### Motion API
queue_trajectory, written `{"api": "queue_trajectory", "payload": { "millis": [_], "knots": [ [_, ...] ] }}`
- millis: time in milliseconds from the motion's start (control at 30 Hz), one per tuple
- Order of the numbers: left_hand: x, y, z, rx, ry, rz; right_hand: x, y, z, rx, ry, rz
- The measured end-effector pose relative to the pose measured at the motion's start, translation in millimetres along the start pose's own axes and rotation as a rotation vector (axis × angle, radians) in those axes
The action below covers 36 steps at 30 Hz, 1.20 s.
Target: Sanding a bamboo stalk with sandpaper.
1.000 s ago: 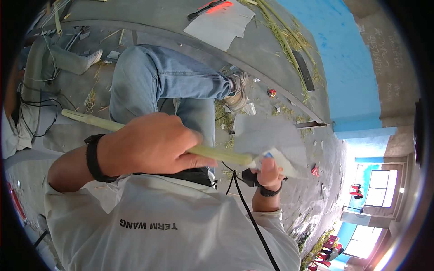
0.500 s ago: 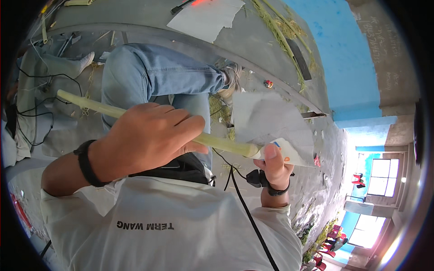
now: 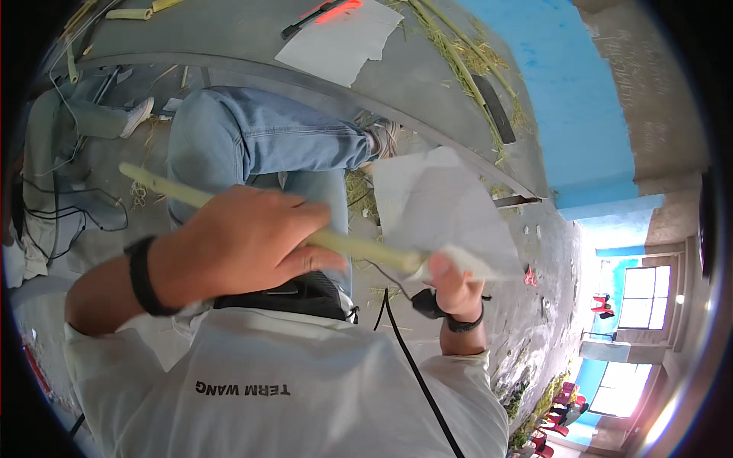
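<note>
A long pale green stalk lies slantwise across my lap, its thin end to the upper left. My left hand is closed round it near the middle, with the thumb lying along the near side. At the stalk's thicker right end, my right hand pinches a small white printed piece, thumb on top. That piece sits against or just beside the stalk's end; motion blur hides whether they touch. Its exact kind cannot be made out.
Beyond the right hand is a large pale sheet. On the grey work surface lie white paper, a black tool, a dark flat bar and green stringy peelings. Black cables trail on the left; a black strap crosses my shirt.
The stalk's thin end has swung slightly right and down. My left fingers have drawn in while the thumb reaches further right. The white piece is now blurred; the whole view has shifted slightly.
</note>
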<state>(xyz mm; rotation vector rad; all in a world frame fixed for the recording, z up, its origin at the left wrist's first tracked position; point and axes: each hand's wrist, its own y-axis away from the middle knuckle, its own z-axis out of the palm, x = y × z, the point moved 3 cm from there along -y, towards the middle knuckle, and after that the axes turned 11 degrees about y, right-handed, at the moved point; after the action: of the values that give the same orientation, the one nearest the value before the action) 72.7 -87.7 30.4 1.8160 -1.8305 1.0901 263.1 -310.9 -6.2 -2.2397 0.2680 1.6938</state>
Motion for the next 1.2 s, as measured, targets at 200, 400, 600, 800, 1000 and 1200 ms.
{"api": "queue_trajectory", "payload": {
  "millis": [200, 400, 600, 800, 1000, 1200],
  "knots": [
    [-6.7, 13.8, 11.8, -0.017, -0.150, -0.100, 15.1, -5.1, 8.8, 0.050, -0.364, 0.138],
    [-21.4, 3.5, 15.7, -0.713, 0.598, -0.363, -8.0, 9.9, -3.9, -0.042, 0.237, -0.222],
    [-14.4, 4.9, 19.8, -0.181, 0.216, -0.093, -18.5, -3.7, -1.3, -0.035, 0.238, -0.124],
    [-4.2, 16.5, 14.7, 0.033, -0.236, 0.003, -8.4, -16.0, 12.4, 0.321, -0.175, 0.192],
    [-5.5, 3.9, 7.4, -0.432, 0.306, -0.242, -17.2, 0.8, 4.7, 0.165, 0.262, -0.241],
    [-11.3, -0.3, 10.0, -0.344, 0.374, -0.210, -10.1, 4.7, 4.9, 0.210, 0.190, -0.132]
  ]
}}
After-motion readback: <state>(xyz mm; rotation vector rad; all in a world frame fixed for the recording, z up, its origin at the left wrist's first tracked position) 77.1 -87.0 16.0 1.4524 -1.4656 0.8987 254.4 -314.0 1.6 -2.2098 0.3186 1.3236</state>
